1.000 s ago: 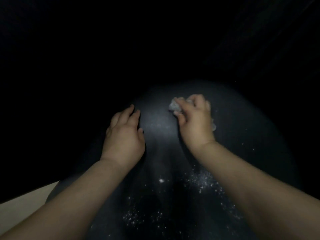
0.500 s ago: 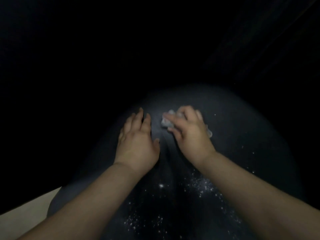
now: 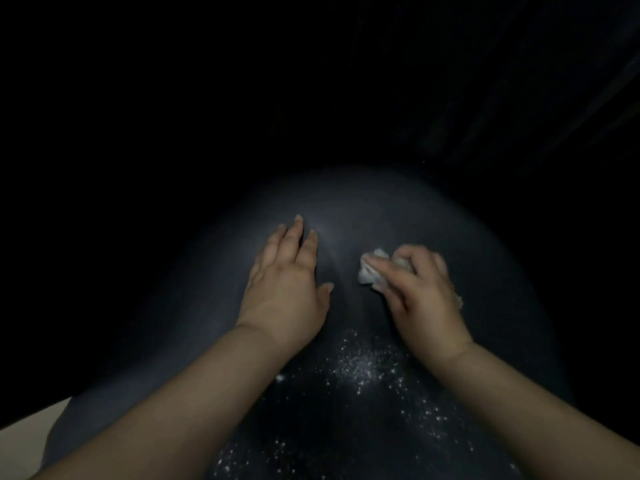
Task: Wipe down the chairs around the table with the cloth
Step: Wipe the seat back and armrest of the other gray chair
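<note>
Sliding nearer, right hand (image 3: 420, 292) (cloth (image 3: 372, 271) bunched) trails left hand (image 3: 285, 285).

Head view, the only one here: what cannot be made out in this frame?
- The rounded dark grey chair surface: its legs, back and far edge are lost in darkness; the bottom frame edge cuts it off.
- The crumpled white cloth: mostly hidden under the right hand, so its size is unclear.
- The table: not visible; everything above is black.
- The white specks: too small to identify.
- The left hand: palm contact hidden beneath it.
</note>
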### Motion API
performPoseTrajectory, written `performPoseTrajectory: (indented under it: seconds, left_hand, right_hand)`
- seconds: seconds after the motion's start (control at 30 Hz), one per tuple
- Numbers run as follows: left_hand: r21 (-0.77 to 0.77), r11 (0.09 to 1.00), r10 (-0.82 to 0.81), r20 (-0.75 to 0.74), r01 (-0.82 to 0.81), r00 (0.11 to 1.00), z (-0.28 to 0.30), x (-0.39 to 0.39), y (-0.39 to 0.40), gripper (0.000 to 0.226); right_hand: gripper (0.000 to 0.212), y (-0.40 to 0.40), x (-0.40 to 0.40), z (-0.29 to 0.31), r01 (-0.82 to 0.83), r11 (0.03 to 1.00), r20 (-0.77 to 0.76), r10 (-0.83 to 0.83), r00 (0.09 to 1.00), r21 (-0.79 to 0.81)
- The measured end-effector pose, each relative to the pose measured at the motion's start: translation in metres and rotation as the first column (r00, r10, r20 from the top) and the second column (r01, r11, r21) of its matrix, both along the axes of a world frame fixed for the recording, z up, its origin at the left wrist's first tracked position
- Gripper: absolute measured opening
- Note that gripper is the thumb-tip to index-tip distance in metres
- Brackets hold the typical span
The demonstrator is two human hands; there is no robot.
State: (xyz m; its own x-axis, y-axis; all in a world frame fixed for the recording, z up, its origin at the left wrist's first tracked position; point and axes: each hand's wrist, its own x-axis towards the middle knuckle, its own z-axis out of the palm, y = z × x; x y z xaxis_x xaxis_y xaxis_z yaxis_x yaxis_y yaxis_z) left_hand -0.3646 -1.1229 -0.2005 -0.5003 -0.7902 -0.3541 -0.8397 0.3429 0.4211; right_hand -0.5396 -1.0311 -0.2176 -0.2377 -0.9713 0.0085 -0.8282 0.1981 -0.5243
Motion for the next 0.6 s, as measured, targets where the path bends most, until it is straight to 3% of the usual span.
performPoseTrajectory:
  seconds: [0.17,0.23,0.27,0.37,0.43,0.5,0.6]
  left_hand:
    - [-0.012,0.999,-0.049,0.068,0.05,0.996,-0.002,-0.005,-0.004,0.089]
    - [-0.019,0.999,-0.05,0.073,0.051,0.996,-0.003,-0.007,-0.004,0.09]
    - [-0.019,0.999,-0.044,0.073,0.046,0.996,-0.003,-0.008,-0.004,0.09]
    - [-0.014,0.999,-0.032,0.073,0.033,0.997,-0.004,-0.009,-0.003,0.09]
    - [-0.029,0.999,-0.038,0.078,0.04,0.996,-0.004,-0.009,-0.003,0.09]
    - [-0.032,0.998,-0.044,0.089,0.047,0.995,-0.004,-0.011,-0.004,0.09]
    - [-0.026,0.999,-0.038,0.104,0.041,0.994,-0.003,-0.012,-0.003,0.089]
  right_hand:
    - [0.033,-0.026,-0.051,-0.008,0.414,0.91,-0.009,-0.413,0.91,0.022]
    - [0.031,-0.046,-0.038,-0.01,0.471,0.881,0.0,-0.472,0.882,0.034]
    - [0.029,-0.048,-0.027,-0.008,0.43,0.902,0.016,-0.431,0.902,0.047]
    - [0.029,-0.005,0.006,-0.004,0.108,0.994,0.011,-0.108,0.994,0.031]
    - [0.033,0.03,0.0,0.001,0.049,0.999,0.027,-0.049,0.998,0.004]
    - [0.034,0.04,-0.027,0.0,0.182,0.983,0.022,-0.182,0.983,-0.011]
    - [0.033,0.017,-0.061,-0.006,0.49,0.871,0.045,-0.491,0.87,0.029]
